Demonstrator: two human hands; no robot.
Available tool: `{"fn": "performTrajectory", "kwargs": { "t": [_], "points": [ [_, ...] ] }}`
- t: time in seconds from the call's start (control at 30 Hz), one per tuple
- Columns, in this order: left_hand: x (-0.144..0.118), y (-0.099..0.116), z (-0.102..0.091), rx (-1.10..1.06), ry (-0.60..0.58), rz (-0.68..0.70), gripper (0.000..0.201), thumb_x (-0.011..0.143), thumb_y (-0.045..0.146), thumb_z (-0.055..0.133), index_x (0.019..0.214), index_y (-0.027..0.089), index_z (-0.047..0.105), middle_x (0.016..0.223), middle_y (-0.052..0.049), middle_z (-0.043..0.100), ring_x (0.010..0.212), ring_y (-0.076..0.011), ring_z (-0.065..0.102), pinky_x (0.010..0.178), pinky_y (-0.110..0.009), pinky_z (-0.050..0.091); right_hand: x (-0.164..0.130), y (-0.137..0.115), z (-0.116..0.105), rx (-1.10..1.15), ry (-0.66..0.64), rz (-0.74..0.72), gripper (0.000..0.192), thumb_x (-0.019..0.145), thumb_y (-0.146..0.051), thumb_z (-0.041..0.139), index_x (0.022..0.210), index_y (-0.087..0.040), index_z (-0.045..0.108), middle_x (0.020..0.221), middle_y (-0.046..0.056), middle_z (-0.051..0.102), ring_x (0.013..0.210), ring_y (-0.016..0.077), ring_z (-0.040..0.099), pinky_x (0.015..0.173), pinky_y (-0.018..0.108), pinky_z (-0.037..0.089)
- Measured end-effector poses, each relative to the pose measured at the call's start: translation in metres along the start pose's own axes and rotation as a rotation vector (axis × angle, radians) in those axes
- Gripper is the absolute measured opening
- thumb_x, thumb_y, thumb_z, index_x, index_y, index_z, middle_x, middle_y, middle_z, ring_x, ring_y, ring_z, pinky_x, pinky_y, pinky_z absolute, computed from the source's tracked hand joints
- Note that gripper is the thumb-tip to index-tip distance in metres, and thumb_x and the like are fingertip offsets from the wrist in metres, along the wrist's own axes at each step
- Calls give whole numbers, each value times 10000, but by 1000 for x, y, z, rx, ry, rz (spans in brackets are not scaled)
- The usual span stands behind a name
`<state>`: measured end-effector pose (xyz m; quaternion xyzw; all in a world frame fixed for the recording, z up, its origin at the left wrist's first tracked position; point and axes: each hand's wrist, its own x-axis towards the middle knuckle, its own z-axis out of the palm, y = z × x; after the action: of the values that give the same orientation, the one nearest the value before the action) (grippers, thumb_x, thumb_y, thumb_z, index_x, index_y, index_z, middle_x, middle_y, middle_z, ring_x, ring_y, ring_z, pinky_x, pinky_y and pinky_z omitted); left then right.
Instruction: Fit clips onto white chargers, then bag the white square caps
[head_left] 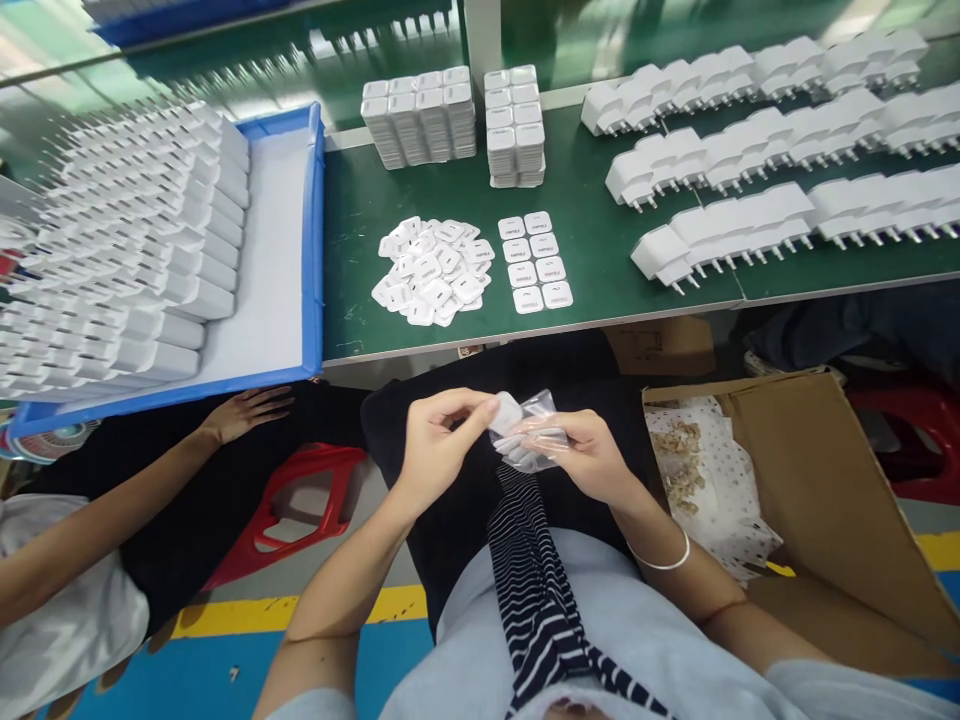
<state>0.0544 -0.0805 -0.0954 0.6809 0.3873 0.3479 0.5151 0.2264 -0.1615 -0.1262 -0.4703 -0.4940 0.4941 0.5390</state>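
Observation:
Over my lap, my right hand grips a clear plastic bag with several white square plates inside. Between the thumb and fingers of my left hand is one white plate, at the mouth of the bag. On the green bench ahead lies a loose pile of white plates. Beside that pile, more printed plates are laid flat in two columns. Farther back stand neat stacks of plates and a second, narrower group of stacks.
A blue tray on the left holds many white plug adapters. Rows of plug adapters line the bench at right. An open cardboard box stands to my right. Another person's hand rests at left, near a red stool.

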Motion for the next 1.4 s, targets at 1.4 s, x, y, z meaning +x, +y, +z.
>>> {"fn": "performTrajectory", "kwargs": {
  "t": [1.4],
  "points": [
    [14, -17, -6, 487, -277, 590, 333, 927, 92, 461, 1138, 215, 687, 1054, -88, 693, 990, -192, 643, 864, -350, 536, 3, 7, 5, 201, 52, 369, 187, 728, -326, 801, 800, -165, 739, 709, 0, 702, 619, 134, 617, 563, 231, 501]
  ]
}}
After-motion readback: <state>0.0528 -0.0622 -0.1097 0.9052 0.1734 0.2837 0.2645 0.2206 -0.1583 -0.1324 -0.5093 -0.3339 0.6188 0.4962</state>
